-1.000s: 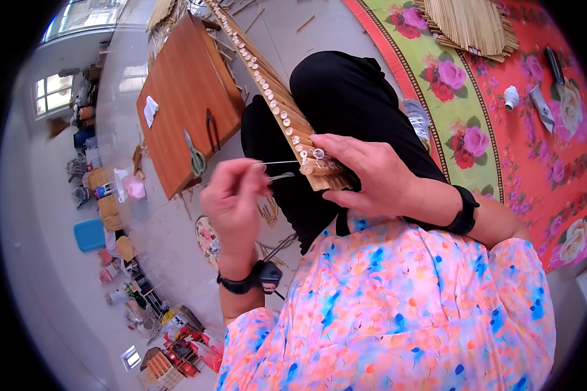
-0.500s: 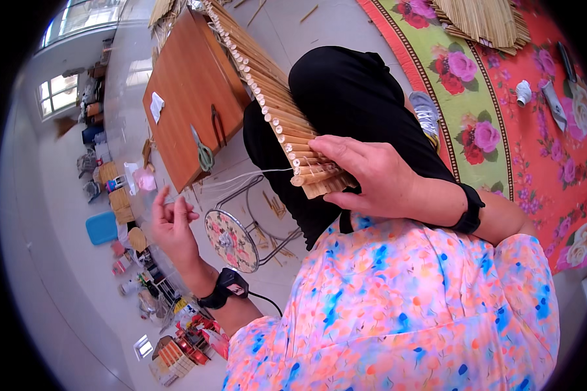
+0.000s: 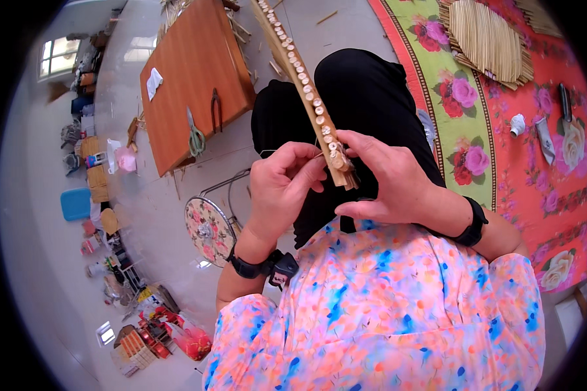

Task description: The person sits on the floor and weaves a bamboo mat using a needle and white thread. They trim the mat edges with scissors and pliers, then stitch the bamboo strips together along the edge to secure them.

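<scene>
I log the left hand (image 3: 282, 189) back from out wide, fingertips pressed together on something unclear, right hand (image 3: 401, 179) thumb spread, returning work to the stalk mat (image 3: 306, 88) edge.

Daylight whitens the window (image 3: 60, 57) at your far left, in the pale wall (image 3: 32, 202); there's your glossy floor (image 3: 153, 228), the brown wooden bench (image 3: 189, 72), a round flower-patterned stool (image 3: 205, 229) nearer you, bright floral cloth (image 3: 515, 166) along your right.
</scene>
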`<control>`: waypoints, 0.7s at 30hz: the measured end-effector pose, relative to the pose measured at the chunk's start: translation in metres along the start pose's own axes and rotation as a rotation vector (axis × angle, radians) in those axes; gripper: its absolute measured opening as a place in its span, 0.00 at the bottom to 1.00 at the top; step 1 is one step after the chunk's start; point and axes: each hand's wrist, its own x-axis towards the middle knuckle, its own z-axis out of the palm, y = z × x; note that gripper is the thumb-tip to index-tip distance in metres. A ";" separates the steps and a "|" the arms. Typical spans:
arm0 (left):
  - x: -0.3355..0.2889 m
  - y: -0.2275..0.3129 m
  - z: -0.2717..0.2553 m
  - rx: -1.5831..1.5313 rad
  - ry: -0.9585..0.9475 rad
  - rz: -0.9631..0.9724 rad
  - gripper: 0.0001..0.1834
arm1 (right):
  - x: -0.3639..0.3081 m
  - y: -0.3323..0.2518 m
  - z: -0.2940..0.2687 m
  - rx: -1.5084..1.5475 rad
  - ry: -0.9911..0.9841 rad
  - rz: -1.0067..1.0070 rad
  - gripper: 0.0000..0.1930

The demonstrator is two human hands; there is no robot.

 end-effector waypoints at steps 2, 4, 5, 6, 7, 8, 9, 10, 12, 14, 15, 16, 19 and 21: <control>-0.001 -0.004 -0.012 0.010 -0.087 -0.045 0.05 | 0.002 -0.004 -0.002 -0.030 -0.021 0.038 0.47; -0.002 -0.008 -0.027 0.006 -0.179 -0.046 0.05 | 0.004 -0.007 -0.003 -0.062 -0.007 0.065 0.46; -0.003 -0.011 -0.036 -0.003 -0.226 -0.025 0.05 | 0.006 -0.009 -0.004 -0.092 -0.003 0.065 0.44; -0.003 -0.014 -0.043 -0.012 -0.274 -0.002 0.04 | 0.009 -0.011 -0.007 -0.122 0.001 0.065 0.43; -0.003 -0.019 -0.046 -0.152 -0.280 0.051 0.04 | 0.011 -0.014 -0.009 -0.150 0.001 0.065 0.41; -0.003 -0.024 -0.049 -0.291 -0.286 0.104 0.03 | 0.015 -0.017 -0.009 -0.147 0.045 0.044 0.36; -0.001 -0.027 -0.050 -0.430 -0.292 0.157 0.03 | 0.018 -0.023 -0.010 -0.179 0.019 0.092 0.35; 0.003 -0.030 -0.049 -0.404 -0.297 0.255 0.06 | 0.021 -0.029 -0.011 -0.213 -0.012 0.140 0.33; 0.011 -0.030 -0.039 -0.544 -0.261 0.355 0.07 | 0.026 -0.038 -0.006 -0.219 -0.009 0.178 0.27; 0.016 -0.024 -0.024 -0.713 -0.285 0.388 0.10 | 0.026 -0.045 0.000 -0.237 0.021 0.226 0.24; 0.019 -0.025 -0.023 -0.796 -0.363 0.378 0.09 | 0.026 -0.049 0.002 -0.247 0.036 0.250 0.23; 0.023 -0.027 -0.021 -0.879 -0.447 0.369 0.07 | 0.027 -0.052 0.002 -0.296 0.024 0.244 0.21; 0.032 -0.029 -0.021 -0.876 -0.493 0.416 0.06 | 0.031 -0.058 0.002 -0.347 -0.022 0.281 0.20; 0.035 -0.029 -0.024 -0.792 -0.496 0.454 0.06 | 0.031 -0.063 0.003 -0.354 -0.032 0.345 0.20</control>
